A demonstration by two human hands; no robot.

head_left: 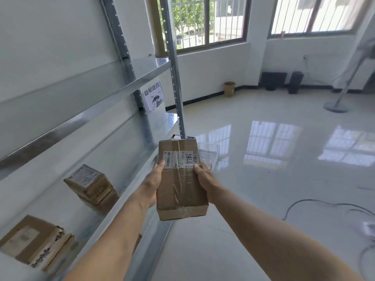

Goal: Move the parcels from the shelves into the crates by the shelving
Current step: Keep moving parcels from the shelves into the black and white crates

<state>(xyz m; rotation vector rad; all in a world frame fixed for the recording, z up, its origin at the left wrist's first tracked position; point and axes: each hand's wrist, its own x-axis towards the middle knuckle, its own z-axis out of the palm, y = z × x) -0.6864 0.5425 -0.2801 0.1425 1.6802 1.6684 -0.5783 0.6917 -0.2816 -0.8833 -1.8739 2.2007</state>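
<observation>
I hold a brown cardboard parcel (179, 185) with a white shipping label and clear tape out in front of me, over the floor beside the shelving. My left hand (151, 184) grips its left side and my right hand (205, 180) grips its right side, thumbs on top by the label. A clear crate (210, 155) sits on the floor just beyond the parcel, partly hidden by it. A dark crate's rim (189, 137) peeks out behind the parcel's far edge. Two more cardboard parcels (90, 183) (34, 241) lie on the metal shelf (113, 218) at my left.
The steel shelving upright (176, 84) stands ahead with a printed paper sign (153, 96) beside it. A beige bin (229, 88) and black boxes (273, 80) line the far wall. A fan stand (335, 106) and loose cables (328, 205) are on the glossy floor at right.
</observation>
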